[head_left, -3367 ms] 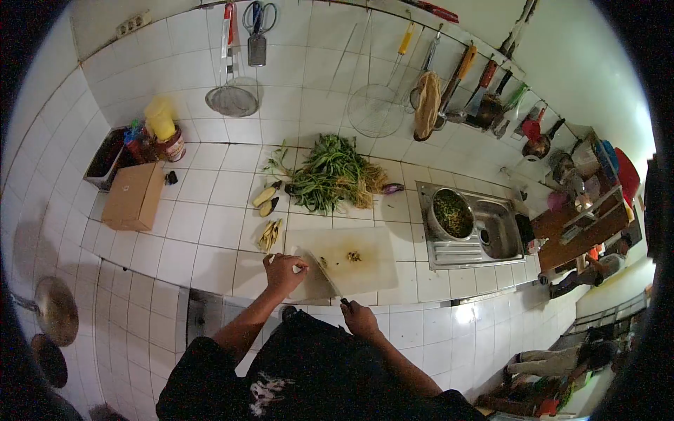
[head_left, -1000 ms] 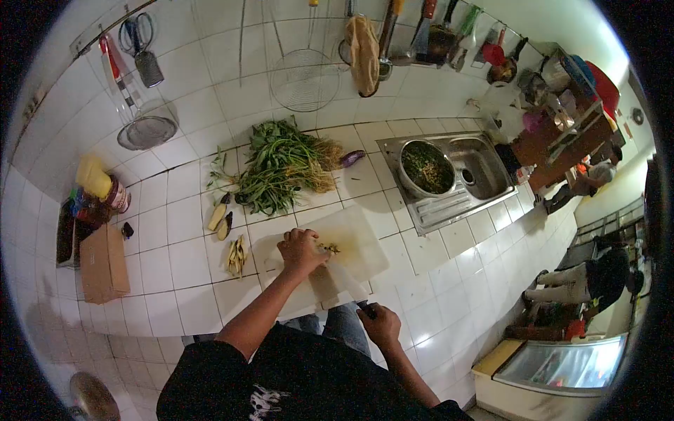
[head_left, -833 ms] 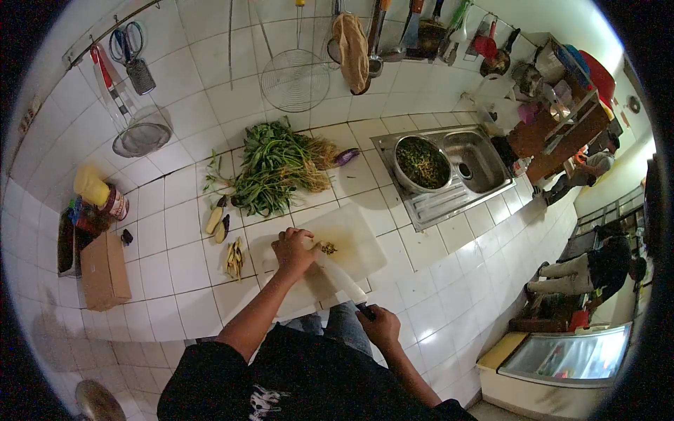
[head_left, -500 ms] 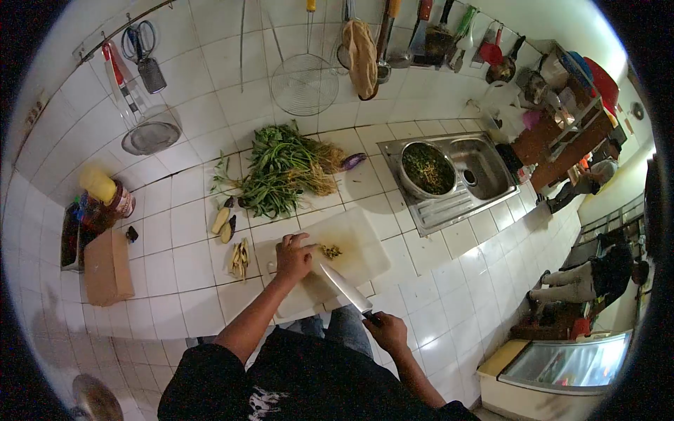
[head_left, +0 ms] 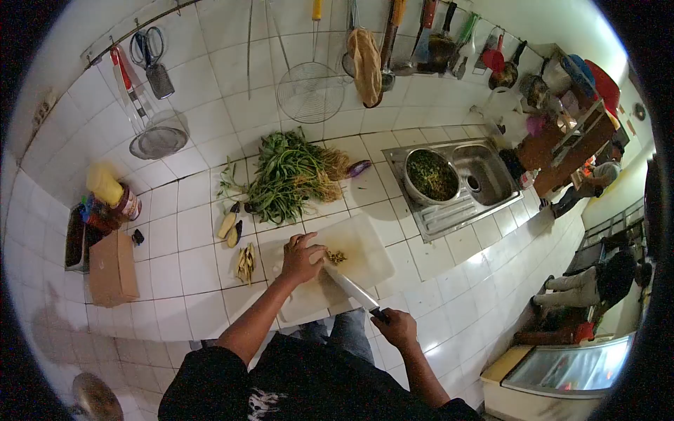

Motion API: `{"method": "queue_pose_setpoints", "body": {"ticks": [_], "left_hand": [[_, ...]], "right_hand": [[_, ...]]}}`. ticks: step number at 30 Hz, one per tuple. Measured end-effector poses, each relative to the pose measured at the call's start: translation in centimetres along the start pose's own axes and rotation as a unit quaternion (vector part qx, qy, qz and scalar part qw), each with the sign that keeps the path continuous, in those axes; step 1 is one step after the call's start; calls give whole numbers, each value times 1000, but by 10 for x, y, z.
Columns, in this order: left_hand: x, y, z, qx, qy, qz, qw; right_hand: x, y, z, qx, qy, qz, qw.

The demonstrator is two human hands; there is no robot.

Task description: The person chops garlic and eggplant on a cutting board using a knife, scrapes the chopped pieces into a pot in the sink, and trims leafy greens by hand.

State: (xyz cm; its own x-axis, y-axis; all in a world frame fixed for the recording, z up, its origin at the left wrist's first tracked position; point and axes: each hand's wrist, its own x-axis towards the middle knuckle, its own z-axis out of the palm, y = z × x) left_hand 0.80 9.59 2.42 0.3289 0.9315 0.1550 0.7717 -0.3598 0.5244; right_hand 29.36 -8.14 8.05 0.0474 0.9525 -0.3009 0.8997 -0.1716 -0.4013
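My right hand [head_left: 396, 328] grips the dark handle of a kitchen knife [head_left: 354, 289], its blade angled up and left over the white cutting board [head_left: 372, 259]. My left hand [head_left: 302, 261] is on the board with its fingers bent close to the knife's tip. Whatever lies under those fingers is hidden. A small heap of chopped pieces [head_left: 336, 257] sits just right of my left fingers. Left of the board lie a bundle of pale cut strips [head_left: 245, 264] and some peeled, dark-ended eggplant pieces [head_left: 227, 224].
Behind the board are a heap of leafy greens [head_left: 284, 172] and a purple eggplant [head_left: 359, 168]. A pot of chopped greens [head_left: 432, 175] stands on the steel sink [head_left: 449, 223]. A cardboard box [head_left: 112, 269] is at left. Two people are in the background at right.
The knife's tip has come closer to my left fingers, and the blade has shifted slightly. My left hand stays by the chopped heap. The whole view has shifted a little.
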Motion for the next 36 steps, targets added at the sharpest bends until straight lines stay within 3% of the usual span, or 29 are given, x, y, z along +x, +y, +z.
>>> {"method": "queue_pose_setpoints", "body": {"ticks": [7, 9, 13, 22, 28, 30, 34, 36], "left_hand": [[0, -4, 13, -38, 19, -33, 999], [-1, 0, 13, -11, -16, -45, 999], [0, 15, 12, 12, -16, -17, 1000], [10, 29, 19, -41, 70, 13, 997], [14, 46, 14, -40, 71, 10, 997], [15, 41, 19, 0, 72, -46, 996], [20, 25, 15, -32, 89, -67, 993], [22, 19, 12, -49, 71, -34, 996]], "right_hand": [[-8, 9, -4, 17, -11, 36, 999], [-12, 12, -4, 33, 3, 47, 998], [-15, 10, -6, 46, 39, 64, 996], [-12, 10, -4, 69, 104, 38, 991], [-11, -1, -8, 52, 77, 56, 994], [-11, -2, -7, 40, 69, 56, 995], [-14, 2, -1, 37, 67, 39, 996], [-16, 2, -2, 36, 72, 37, 996]]}}
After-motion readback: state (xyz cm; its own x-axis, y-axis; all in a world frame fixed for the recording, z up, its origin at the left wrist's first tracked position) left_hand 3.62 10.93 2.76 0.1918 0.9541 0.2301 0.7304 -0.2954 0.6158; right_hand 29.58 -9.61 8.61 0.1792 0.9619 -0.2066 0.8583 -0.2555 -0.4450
